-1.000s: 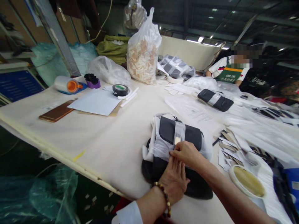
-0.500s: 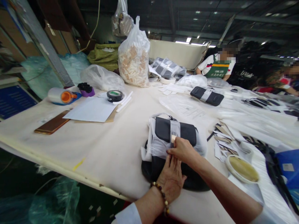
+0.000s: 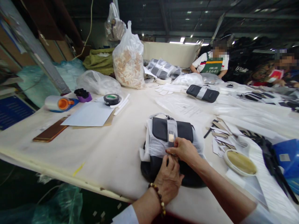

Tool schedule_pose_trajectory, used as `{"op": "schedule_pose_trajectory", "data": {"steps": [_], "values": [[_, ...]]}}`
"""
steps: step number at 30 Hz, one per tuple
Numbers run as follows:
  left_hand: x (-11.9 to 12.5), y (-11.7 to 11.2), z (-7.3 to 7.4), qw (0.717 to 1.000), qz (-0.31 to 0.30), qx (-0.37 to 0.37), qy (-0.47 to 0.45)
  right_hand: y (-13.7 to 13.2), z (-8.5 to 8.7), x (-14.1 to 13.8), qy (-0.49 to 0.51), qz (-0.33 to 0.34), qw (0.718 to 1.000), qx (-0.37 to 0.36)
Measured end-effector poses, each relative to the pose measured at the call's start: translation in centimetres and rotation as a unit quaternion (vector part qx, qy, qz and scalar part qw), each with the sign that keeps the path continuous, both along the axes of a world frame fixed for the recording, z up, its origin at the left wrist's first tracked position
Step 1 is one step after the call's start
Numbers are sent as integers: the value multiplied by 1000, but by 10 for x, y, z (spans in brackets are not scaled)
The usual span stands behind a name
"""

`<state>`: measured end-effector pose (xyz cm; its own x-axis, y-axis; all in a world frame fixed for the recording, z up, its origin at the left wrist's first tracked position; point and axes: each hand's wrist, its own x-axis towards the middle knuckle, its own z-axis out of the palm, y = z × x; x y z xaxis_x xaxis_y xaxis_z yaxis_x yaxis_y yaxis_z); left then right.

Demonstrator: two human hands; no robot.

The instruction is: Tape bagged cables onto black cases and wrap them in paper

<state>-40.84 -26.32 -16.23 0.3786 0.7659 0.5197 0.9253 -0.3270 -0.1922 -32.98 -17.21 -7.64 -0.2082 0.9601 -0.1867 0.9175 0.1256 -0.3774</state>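
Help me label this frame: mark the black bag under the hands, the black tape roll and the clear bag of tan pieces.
black bag (image 3: 160,129): head view, left half of its flap.
black tape roll (image 3: 111,101): head view, outer side.
clear bag of tan pieces (image 3: 128,63): head view, bulging middle.

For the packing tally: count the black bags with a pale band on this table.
2. The near bag lies under the right hand; the far bag lies farther back, mid-table. The wrapped bundle beyond may hide more.
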Motion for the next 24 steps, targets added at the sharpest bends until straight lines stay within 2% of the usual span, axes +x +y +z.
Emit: {"op": "schedule_pose_trajectory", "data": {"steps": [7, 15, 17, 21, 24], "values": [[-2, -1, 0, 1000, -15, -14, -11, -3, 3, 9, -1, 8, 1000, 3], [-3, 0, -3, 1000, -10, -3, -18, -10, 1, 14, -60, 14, 994, 86], [-3, 0, -3, 1000, -5, -1, -19, -18, -3, 17, -68, 47, 989, 125], [-3, -1, -4, 1000, -20, 11, 1, -38, -20, 24, -71, 169, 965, 187], [-5, -2, -3, 999, -37, 30, 12, -46, -35, 29, -85, 204, 947, 233]]}}
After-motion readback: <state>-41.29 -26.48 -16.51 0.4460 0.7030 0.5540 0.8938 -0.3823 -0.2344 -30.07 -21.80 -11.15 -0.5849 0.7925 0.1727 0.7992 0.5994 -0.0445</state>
